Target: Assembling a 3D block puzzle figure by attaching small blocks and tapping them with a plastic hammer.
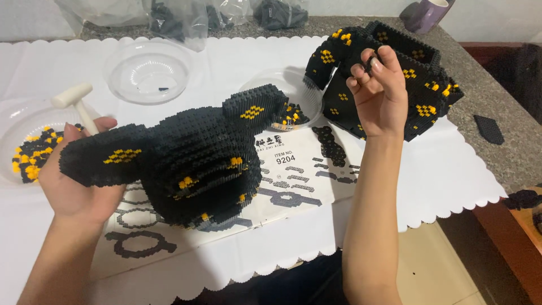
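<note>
Fingers (377, 59) of the right hand (377, 93) are pressed together at the tips, pinching a small black brick (370, 63), raised in the upper right-centre of the frame. Right hand sits in front of a second black-and-yellow brick assembly (420, 85), which lies on the table at upper right; cannot tell if the hand touches it.

Left hand (76, 181) at lower left: palm up, fingers curled around the left end of the large black brick model (192, 158), thumb on the near top edge. Model has scattered yellow patches and fills the centre of the frame. Its underside is just above or resting on the printed instruction sheet (293, 181); contact not clear.

Surroundings, same head view:
- White scalloped paper cover (451, 181) spread over the grey stone table (491, 62).
- Small white mallet (76, 101) at left, head up, just beside the left thumb.
- Clear plastic bowl (11, 118) at far left holding black and yellow bricks.
- Second clear bowl (148, 70) at upper left, nearly bare, a few dark bits inside.
- Third clear bowl (293, 113) behind the model, yellow and black bricks in it.
- Clear plastic bags (186, 17) with dark bricks along the top edge.
- Purple mug (429, 12) at top right.
- Flat black brick plate (489, 129) on bare table at right, well apart from the hands.
</note>
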